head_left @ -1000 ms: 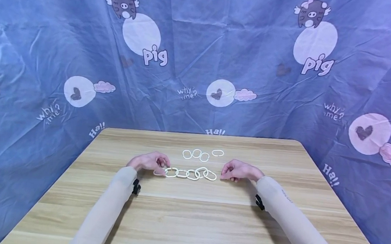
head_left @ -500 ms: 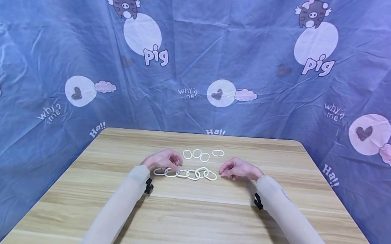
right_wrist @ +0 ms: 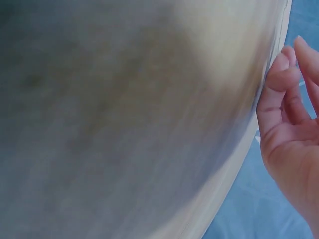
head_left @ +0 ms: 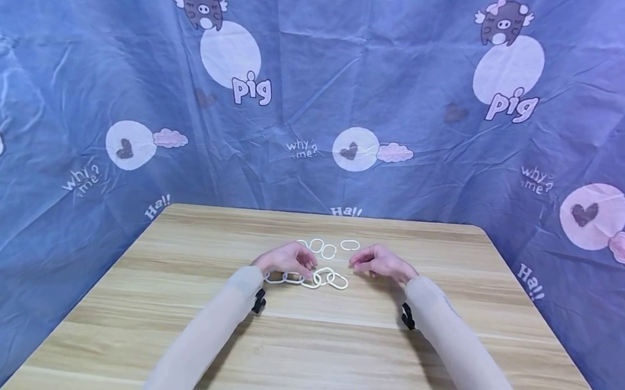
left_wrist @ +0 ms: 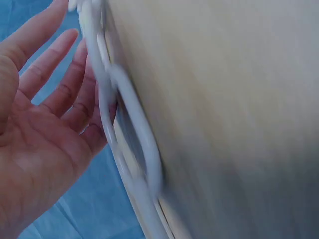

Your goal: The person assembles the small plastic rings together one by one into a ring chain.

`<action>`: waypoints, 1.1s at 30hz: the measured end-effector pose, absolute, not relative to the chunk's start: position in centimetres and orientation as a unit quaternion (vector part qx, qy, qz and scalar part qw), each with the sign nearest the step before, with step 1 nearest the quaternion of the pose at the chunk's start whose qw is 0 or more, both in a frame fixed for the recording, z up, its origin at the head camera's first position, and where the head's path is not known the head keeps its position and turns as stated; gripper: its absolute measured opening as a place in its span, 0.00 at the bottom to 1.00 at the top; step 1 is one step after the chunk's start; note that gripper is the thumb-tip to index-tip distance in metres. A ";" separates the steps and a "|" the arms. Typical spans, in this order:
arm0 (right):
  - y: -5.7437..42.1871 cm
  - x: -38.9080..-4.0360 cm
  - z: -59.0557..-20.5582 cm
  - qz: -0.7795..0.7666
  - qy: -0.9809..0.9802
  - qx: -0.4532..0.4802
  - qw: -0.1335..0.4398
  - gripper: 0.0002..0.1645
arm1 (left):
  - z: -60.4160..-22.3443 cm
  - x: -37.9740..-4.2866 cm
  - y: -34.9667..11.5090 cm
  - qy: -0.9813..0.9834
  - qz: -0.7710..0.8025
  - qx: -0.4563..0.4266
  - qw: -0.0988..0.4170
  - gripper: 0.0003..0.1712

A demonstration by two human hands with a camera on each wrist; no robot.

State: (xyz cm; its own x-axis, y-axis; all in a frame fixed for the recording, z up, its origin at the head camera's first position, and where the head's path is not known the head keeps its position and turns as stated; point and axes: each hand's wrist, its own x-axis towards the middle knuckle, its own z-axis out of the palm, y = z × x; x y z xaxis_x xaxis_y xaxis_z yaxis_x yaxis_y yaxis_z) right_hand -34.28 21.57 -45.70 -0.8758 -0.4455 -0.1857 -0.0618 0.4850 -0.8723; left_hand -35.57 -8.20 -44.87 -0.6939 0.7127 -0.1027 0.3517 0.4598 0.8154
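A chain of white oval links (head_left: 310, 287) lies across the table. My left hand (head_left: 289, 259) is over the chain's left and middle links and hides part of them. In the left wrist view the fingers of that hand (left_wrist: 45, 134) are spread and gently bent beside the white links (left_wrist: 149, 149), not curled round any of them. My right hand (head_left: 384, 263) is just above and right of the chain's last link, with its fingers loosely bent. Seen from the right wrist, that hand (right_wrist: 284, 144) holds nothing.
Behind the chain lie several loose white links; the left hand partly covers one. A separate link (head_left: 350, 241) lies to their right, beyond the right hand. The wooden table (head_left: 297, 357) reaches back to a blue printed cloth (head_left: 302, 62) hung behind it.
My left hand has moved right along the chain, from its left end toward the middle. My right hand has shifted slightly back and left. The chain keeps its layout.
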 end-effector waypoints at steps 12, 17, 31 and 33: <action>21.7 -35.8 -45.6 -0.458 0.872 -0.105 0.136 0.17 | -44.9 -34.9 -3.9 0.833 0.384 0.331 0.219 0.20; 21.5 -36.4 -45.6 -0.444 0.878 -0.120 0.132 0.22 | -45.2 -35.0 -3.5 0.834 0.382 0.327 0.225 0.21; 21.4 -37.1 -45.6 -0.411 0.884 -0.174 0.140 0.23 | -45.3 -34.8 -3.2 0.842 0.361 0.325 0.234 0.21; 21.5 -36.9 -45.6 -0.412 0.886 -0.159 0.141 0.20 | -45.3 -34.7 -3.3 0.843 0.362 0.321 0.236 0.21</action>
State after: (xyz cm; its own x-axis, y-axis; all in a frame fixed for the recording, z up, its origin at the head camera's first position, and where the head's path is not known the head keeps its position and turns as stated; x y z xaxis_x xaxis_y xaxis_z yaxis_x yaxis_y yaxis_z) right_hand -36.95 21.48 -45.60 -0.9096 -0.3982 -0.1191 -0.1652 0.6093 -0.7756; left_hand -34.71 -3.26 -45.31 -0.6826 0.7119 -0.1648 0.3699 0.5312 0.7622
